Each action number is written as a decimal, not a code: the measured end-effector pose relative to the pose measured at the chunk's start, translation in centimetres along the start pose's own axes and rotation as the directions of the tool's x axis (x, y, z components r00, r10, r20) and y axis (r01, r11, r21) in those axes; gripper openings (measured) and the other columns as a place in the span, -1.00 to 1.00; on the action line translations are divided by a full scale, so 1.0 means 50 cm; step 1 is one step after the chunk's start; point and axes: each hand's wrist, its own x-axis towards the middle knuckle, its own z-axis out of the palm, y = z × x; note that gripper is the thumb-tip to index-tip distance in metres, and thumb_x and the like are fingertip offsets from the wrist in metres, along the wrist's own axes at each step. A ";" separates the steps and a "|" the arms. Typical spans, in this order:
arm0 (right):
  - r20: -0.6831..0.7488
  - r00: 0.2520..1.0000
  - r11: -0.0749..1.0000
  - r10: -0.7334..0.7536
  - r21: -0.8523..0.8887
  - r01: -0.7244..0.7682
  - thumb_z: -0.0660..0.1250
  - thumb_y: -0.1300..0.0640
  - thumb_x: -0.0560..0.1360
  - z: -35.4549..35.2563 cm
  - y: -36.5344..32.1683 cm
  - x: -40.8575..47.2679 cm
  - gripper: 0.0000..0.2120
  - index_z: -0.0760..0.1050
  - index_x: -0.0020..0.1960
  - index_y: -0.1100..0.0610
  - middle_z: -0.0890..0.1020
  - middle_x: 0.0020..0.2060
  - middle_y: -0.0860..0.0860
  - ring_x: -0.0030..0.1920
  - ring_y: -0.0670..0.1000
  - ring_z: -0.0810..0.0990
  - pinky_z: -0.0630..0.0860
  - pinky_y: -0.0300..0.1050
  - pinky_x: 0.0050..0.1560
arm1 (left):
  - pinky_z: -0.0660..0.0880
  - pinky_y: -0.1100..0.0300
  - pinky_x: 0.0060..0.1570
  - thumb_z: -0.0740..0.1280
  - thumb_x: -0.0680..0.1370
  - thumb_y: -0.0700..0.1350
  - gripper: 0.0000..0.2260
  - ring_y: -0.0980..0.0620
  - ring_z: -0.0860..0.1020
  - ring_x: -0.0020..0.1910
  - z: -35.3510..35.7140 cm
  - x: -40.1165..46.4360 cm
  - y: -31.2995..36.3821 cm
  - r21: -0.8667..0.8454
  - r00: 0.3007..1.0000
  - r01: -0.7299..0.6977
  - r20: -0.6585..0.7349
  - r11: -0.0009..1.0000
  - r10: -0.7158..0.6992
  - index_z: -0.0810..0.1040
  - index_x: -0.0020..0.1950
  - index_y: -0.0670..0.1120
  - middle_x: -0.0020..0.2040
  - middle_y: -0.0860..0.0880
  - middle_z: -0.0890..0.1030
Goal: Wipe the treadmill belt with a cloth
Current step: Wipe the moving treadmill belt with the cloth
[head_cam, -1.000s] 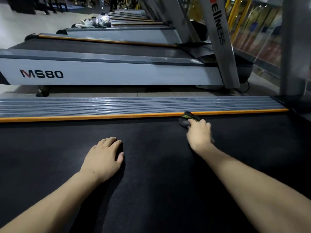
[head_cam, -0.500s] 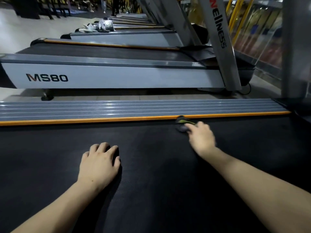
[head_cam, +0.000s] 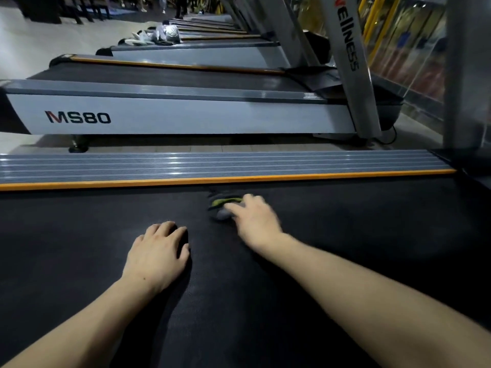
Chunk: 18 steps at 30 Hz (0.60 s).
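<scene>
The black treadmill belt (head_cam: 79, 248) fills the lower half of the head view. A small grey cloth with a green strip (head_cam: 224, 207) lies on the belt a little below the orange edge strip. My right hand (head_cam: 256, 221) presses on the cloth, fingers over it, and most of the cloth is hidden under them; the hand is blurred by motion. My left hand (head_cam: 158, 254) rests palm down on the belt to the left, fingers slightly bent, holding nothing.
A ribbed grey side rail (head_cam: 212, 166) with an orange strip (head_cam: 186, 181) borders the belt's far side. Beyond it stands a row of MS80 treadmills (head_cam: 172, 118) with slanted uprights (head_cam: 348, 62). A post (head_cam: 465, 75) rises at right. Shoes (head_cam: 159, 34) lie on a far deck.
My right hand has slid the cloth left and toward me, away from the orange strip. My left hand has stayed planted on the belt.
</scene>
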 end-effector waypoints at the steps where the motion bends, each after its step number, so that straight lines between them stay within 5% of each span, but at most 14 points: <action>1: -0.045 0.995 0.995 0.086 -0.040 -0.088 0.33 0.07 0.53 -0.006 0.072 -0.012 -0.71 0.48 0.16 -0.26 0.47 -0.08 0.04 -0.06 0.19 0.49 0.52 0.03 -0.11 | 0.38 0.03 0.34 0.12 0.61 0.19 -0.60 -0.01 0.35 0.43 0.000 -0.002 -0.002 0.005 1.000 -0.006 -0.002 1.000 0.006 0.41 0.43 0.17 0.44 0.11 0.42; 5: -0.142 0.849 0.852 0.508 -0.064 -0.520 0.25 0.00 0.58 -0.032 0.266 -0.087 -0.73 0.50 0.25 -0.20 0.44 -0.01 0.07 0.04 0.21 0.44 0.55 0.15 0.01 | 0.37 0.04 0.36 0.13 0.62 0.18 -0.58 -0.01 0.36 0.45 0.003 -0.005 0.005 0.018 1.000 -0.018 -0.009 1.000 0.018 0.41 0.45 0.13 0.46 0.09 0.43; 8: -0.169 0.767 0.768 0.619 -0.072 -0.636 0.28 0.03 0.55 -0.023 0.181 -0.075 -0.79 0.50 0.17 -0.18 0.43 0.01 0.06 0.08 0.17 0.42 0.52 0.17 -0.04 | 0.36 0.04 0.37 0.14 0.62 0.16 -0.58 -0.02 0.37 0.45 0.009 -0.009 0.012 0.027 1.000 -0.015 -0.011 1.000 0.015 0.42 0.44 0.09 0.46 0.06 0.43; 11: -0.089 0.861 0.865 0.501 0.017 -0.501 0.27 -0.01 0.56 0.001 0.013 -0.021 -0.82 0.46 0.15 -0.19 0.41 0.03 0.04 0.11 0.12 0.37 0.49 0.13 -0.04 | 0.33 0.06 0.41 0.11 0.62 0.17 -0.58 -0.01 0.34 0.47 0.011 -0.008 0.008 0.029 1.000 -0.012 -0.002 1.000 0.012 0.40 0.45 0.10 0.48 0.08 0.41; 14: -0.021 0.989 0.985 0.145 0.099 -0.142 0.29 0.04 0.56 0.022 -0.128 -0.007 -0.80 0.46 0.15 -0.16 0.42 0.00 0.08 0.06 0.15 0.37 0.51 0.10 -0.03 | 0.28 0.06 0.46 0.10 0.62 0.17 -0.56 0.00 0.29 0.52 0.013 -0.007 0.003 0.019 1.000 -0.002 0.002 1.000 0.002 0.37 0.48 0.12 0.53 0.08 0.36; 16: 0.003 0.994 0.989 -0.105 0.105 0.104 0.32 0.04 0.54 0.010 -0.108 -0.011 -0.74 0.50 0.22 -0.10 0.46 -0.03 0.12 -0.01 0.21 0.43 0.51 0.07 -0.07 | 0.27 0.05 0.47 0.10 0.62 0.19 -0.54 0.00 0.27 0.53 0.013 -0.005 0.002 0.027 1.000 -0.006 0.008 1.000 0.006 0.34 0.51 0.13 0.55 0.09 0.33; 18: -0.030 0.991 0.991 -0.133 0.017 0.134 0.35 0.01 0.53 -0.003 -0.005 -0.024 -0.73 0.54 0.23 -0.13 0.50 -0.07 0.11 -0.06 0.23 0.48 0.53 0.07 -0.11 | 0.31 0.05 0.43 0.09 0.62 0.19 -0.54 0.01 0.28 0.52 0.010 -0.002 0.001 0.028 1.000 -0.015 0.003 0.999 0.015 0.34 0.50 0.14 0.53 0.10 0.35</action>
